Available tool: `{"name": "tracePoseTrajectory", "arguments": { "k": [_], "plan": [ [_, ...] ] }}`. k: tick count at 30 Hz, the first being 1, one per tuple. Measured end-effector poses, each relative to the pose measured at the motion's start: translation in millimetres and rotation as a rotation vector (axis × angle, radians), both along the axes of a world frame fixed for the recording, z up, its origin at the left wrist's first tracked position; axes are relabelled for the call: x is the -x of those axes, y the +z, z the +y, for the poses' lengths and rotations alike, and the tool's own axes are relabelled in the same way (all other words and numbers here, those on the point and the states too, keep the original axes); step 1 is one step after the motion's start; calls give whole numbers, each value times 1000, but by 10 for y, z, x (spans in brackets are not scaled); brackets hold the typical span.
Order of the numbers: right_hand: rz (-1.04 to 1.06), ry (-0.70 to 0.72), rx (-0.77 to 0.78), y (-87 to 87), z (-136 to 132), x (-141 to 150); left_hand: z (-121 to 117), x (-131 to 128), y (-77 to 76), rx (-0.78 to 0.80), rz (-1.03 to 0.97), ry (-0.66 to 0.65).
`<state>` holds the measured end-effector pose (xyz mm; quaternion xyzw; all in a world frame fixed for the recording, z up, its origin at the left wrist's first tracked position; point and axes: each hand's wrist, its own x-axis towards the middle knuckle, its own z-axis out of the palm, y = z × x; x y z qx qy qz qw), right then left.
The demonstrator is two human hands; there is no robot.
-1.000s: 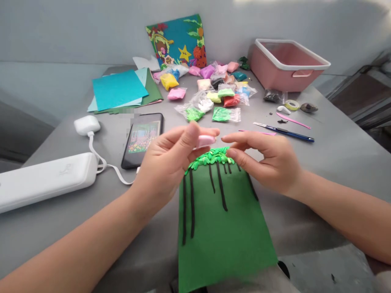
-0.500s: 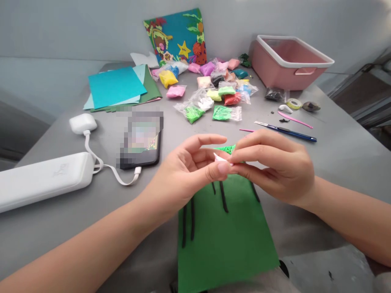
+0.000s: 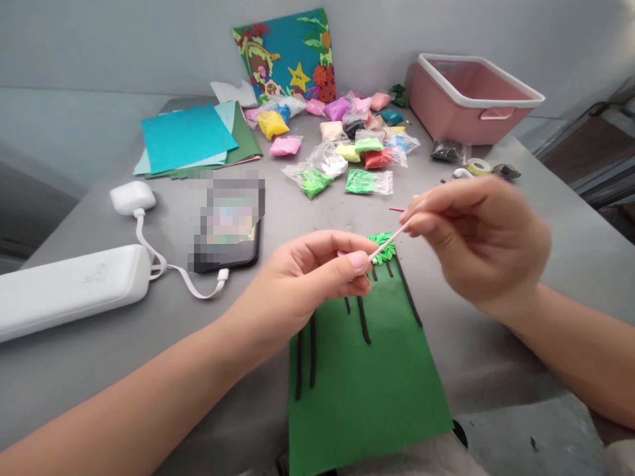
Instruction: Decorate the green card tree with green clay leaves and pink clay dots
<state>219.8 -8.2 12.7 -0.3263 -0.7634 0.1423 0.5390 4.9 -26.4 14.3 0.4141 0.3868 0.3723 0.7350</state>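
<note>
Between my two hands a thin strand of pink clay is stretched at a slant. My left hand pinches its lower end between thumb and fingers, with the rest of the clay mostly hidden inside. The upper end is pinched by the fingertips of my right hand, up and to the right. Below them lies a green sheet bearing dark vertical clay strips. A cluster of small bright green clay leaves covers its top edge, partly hidden by my left hand.
Several bags of coloured clay lie mid-table. Behind them leans a decorated sea picture. A pink basket stands at back right. Left are coloured sheets, a phone and a white power bank with cable.
The pink clay passed from resting in my left fingers to being gripped by both hands. My right hand has pulled up and right, drawing the clay into a thin strand.
</note>
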Motion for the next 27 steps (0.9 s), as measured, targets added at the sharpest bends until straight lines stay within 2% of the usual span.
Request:
{"name": "tracePoseTrajectory", "arguments": {
  "k": [3,5,8,11,16,22,27],
  "plan": [
    [132,-25,96,13,39,-12,9,-7,-3,38,-41,47],
    [80,38,93,18,44,-11,14,-9,-8,64,-88,75],
    [-73,88,-7,28,24,-11,13,-7,-20,88,-105,90],
    [-142,107,-73,40,-4,-10,1,3,-45,49,-40,58],
    [-147,164,-72,21,-25,21,-21,22,-78,-20,41,15],
    [-142,166,-33,-17,-35,47,-48,-4,-27,-17,-140,-52],
    [-201,171,-71,-1,-34,20,-48,-2,-21,-11,-160,-73]
  ]
}}
